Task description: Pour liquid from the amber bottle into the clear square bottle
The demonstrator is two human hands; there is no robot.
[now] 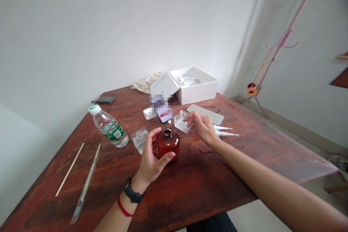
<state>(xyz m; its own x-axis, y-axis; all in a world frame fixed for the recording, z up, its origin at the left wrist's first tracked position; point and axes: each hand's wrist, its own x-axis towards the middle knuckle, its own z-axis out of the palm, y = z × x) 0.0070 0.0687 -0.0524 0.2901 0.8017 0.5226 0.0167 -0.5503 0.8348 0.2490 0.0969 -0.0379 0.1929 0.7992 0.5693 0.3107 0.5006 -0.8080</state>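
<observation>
A round amber glass bottle (168, 146) with a narrow uncapped neck stands upright on the wooden table. My left hand (152, 159) is wrapped around its left side, thumb across the front. To the right, my right hand (202, 127) hovers with loosely bent fingers, nothing visible between them. Its fingertips overlap a clear plastic piece (181, 121) in view; whether they touch it I cannot tell. Another clear plastic piece (139, 140) lies just left of the bottle. White slim-tipped tubes (223, 131) lie partly hidden behind my right wrist.
A water bottle (110, 128) stands at the left, with a bare wooden stick (70, 169) and wrapped chopsticks (88, 181) in front. Behind are a phone (165, 115), a white open box (198, 92) holding cables, a flat grey slab (209, 113) and a power bank (106, 100).
</observation>
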